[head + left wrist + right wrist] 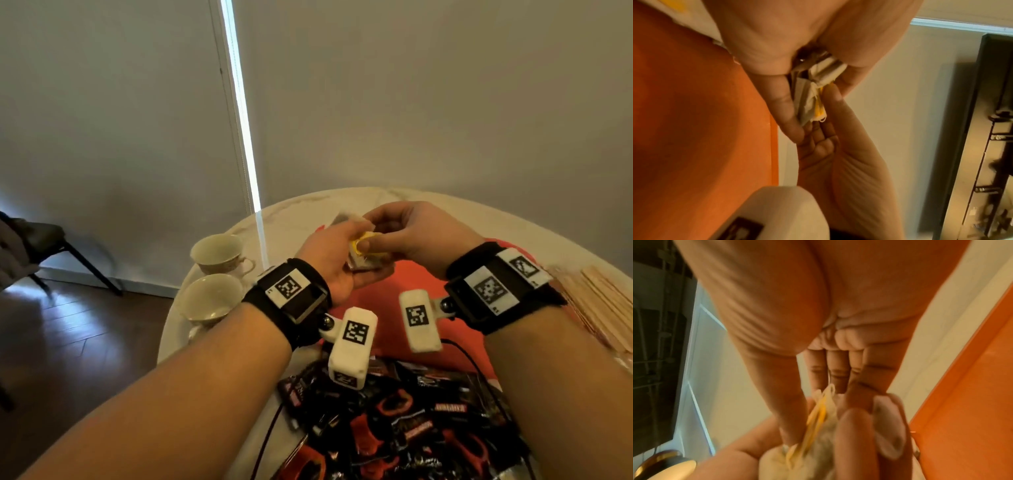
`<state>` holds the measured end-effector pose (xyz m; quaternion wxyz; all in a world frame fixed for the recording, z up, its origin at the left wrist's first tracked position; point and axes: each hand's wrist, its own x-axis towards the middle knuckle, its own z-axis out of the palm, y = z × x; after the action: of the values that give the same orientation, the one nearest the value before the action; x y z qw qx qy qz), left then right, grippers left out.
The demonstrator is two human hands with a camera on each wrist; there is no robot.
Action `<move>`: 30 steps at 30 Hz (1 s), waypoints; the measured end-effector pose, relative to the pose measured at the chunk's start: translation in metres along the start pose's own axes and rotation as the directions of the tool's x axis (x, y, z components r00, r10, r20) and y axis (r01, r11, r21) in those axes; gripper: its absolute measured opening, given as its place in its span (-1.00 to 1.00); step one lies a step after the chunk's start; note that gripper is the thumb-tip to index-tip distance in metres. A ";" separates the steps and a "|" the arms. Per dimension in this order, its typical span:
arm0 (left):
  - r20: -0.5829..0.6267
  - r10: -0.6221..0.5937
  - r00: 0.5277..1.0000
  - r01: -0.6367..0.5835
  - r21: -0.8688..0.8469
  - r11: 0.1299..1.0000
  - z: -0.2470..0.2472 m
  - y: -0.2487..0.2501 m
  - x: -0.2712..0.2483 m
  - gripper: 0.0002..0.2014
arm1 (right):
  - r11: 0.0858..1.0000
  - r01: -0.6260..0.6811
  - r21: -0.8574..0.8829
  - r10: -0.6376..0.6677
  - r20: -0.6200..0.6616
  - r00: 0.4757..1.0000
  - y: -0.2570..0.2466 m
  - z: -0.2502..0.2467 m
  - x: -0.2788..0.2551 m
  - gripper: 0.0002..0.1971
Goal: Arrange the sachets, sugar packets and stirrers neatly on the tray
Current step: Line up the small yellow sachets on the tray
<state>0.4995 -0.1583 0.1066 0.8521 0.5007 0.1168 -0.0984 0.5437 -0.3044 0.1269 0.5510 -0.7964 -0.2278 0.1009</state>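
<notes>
Both hands are raised over the orange tray [383, 291]. My left hand [346, 246] grips a small stack of white tea bag sachets with yellow tags [364, 253]. My right hand [373, 236] pinches the yellow tags on top of that stack between thumb and fingers. The left wrist view shows the sachets [813, 92] edge-on between the fingers, with the tray [694, 113] beside them. They appear blurred in the right wrist view, sachets [818, 423] with yellow strips. A heap of black and red sachets [394, 421] lies at the near end of the tray. Wooden stirrers [603, 301] lie on the table at right.
Two cream teacups [219, 253] [210, 301] stand on the white marble table [294, 212] left of the tray, near its edge. A dark chair [44, 246] stands on the wooden floor at far left. A wall is close behind the table.
</notes>
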 end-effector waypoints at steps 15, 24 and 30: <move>-0.053 0.189 0.981 -0.193 -0.075 0.978 0.000 -0.010 0.043 -0.90 | 0.974 -0.103 0.201 0.132 -0.136 0.982 0.044 -0.018 0.020 -0.89; -0.184 0.123 0.975 -0.154 -0.163 0.975 -0.016 -0.011 0.044 -0.77 | 0.898 -0.045 0.438 0.153 -0.214 0.965 0.042 -0.017 0.019 -0.93; -0.146 0.148 0.978 -0.165 -0.107 0.981 -0.017 -0.011 0.045 -0.78 | 0.852 -0.005 0.523 0.129 -0.202 0.971 0.040 -0.017 0.017 -0.95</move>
<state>0.5373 -0.1507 0.0766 0.8753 0.4625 0.1410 0.0109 0.5757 -0.3215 0.0980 0.7640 -0.6319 -0.0988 0.0852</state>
